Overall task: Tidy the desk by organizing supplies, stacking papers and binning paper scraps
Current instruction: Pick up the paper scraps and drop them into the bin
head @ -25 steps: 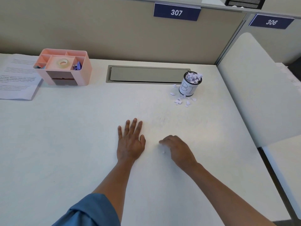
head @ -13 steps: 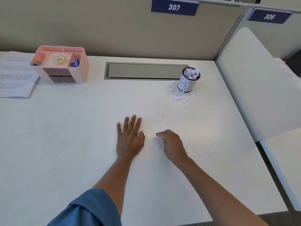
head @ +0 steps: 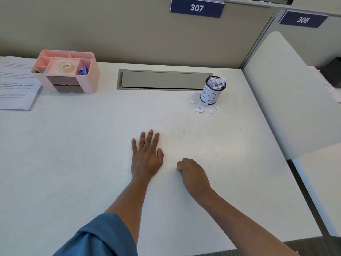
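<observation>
My left hand [head: 145, 157] lies flat and open on the white desk [head: 73, 154], fingers spread. Just right of it, my right hand [head: 193, 174] is curled shut, with a sliver of white paper scrap showing at the fingertips. A white cup marked as a bin [head: 210, 95] stands at the back right, heaped with paper scraps [head: 215, 83]. Several loose scraps [head: 204, 108] lie on the desk around its base. A pink organizer [head: 73, 84] at the back left holds a tape roll [head: 65, 66] and blue clips [head: 84, 69]. Printed papers [head: 16, 84] lie stacked left of it.
A grey cable hatch [head: 164, 79] is set into the desk along the beige back partition. A white divider panel [head: 287, 98] borders the desk's right side. The desk's front edge runs near the bottom right of the view.
My right hand's fingers have curled closed over the small scraps that lay under them. The left hand has stayed flat in place.
</observation>
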`<state>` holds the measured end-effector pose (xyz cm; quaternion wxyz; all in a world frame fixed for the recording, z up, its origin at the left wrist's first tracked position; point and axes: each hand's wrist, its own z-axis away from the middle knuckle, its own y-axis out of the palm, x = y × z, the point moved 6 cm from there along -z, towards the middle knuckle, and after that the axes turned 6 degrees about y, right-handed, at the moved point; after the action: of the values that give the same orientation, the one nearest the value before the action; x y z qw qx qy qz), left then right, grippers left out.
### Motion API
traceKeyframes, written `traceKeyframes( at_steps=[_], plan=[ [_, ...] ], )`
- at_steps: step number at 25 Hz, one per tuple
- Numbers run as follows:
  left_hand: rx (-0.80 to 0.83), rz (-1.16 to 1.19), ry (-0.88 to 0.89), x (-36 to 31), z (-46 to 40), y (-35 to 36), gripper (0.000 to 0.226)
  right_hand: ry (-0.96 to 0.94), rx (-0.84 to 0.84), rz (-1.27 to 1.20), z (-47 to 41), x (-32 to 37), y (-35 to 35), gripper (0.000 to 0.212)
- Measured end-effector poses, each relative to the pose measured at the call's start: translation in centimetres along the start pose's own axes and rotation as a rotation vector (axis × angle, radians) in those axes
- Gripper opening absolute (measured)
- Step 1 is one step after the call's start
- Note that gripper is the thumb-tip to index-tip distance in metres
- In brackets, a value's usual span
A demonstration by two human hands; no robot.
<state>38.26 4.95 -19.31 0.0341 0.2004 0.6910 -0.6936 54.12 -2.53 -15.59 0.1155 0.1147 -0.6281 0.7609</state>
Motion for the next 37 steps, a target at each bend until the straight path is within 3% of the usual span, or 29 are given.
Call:
traceKeyframes(
  at_steps=[5, 7, 9, 12, 15, 18, 26, 32, 37],
  plan=[
    [0.013, 0.003, 0.001, 0.0, -0.1, 0.1, 0.062, -0.002, -0.047, -0.076, -0.8, -1.1, -0.7, 0.022],
    [0.013, 0.007, -0.004, 0.0, -0.1, 0.1, 0.062, 0.090, -0.090, -0.189, -2.6, -2.6, -2.1, 0.022],
    [0.016, 0.010, -0.007, 0.0, 0.0, 0.1, 0.062, 0.296, -0.104, -0.453, -4.5, -5.3, -3.1, 0.023],
    [0.022, -0.001, -0.006, 0.0, 0.0, 0.1, 0.063, 0.613, -0.060, -1.122, -5.9, -8.8, -3.3, 0.019],
    [0.035, -0.009, -0.008, 0.1, 0.0, 0.2, 0.064, 0.672, -0.058, -1.514, -7.3, -9.9, -4.5, 0.016],
    [0.053, -0.030, -0.009, 0.2, -0.1, 0.3, 0.064, 0.642, -0.101, -1.645, -9.5, -10.6, -7.0, 0.017],
    [0.094, -0.071, -0.020, 0.1, -0.5, 0.3, 0.066, 0.554, -0.317, -1.470, -18.1, -12.7, -17.5, 0.019],
    [0.102, -0.094, -0.058, 0.0, -4.3, 0.1, 0.071, 0.528, -0.506, -0.987, -23.6, -13.8, -22.7, 0.022],
    [0.108, -0.106, -0.079, 0.1, -6.3, 0.2, 0.073, 0.412, -0.516, -0.591, -26.2, -13.5, -23.5, 0.022]
  ],
)
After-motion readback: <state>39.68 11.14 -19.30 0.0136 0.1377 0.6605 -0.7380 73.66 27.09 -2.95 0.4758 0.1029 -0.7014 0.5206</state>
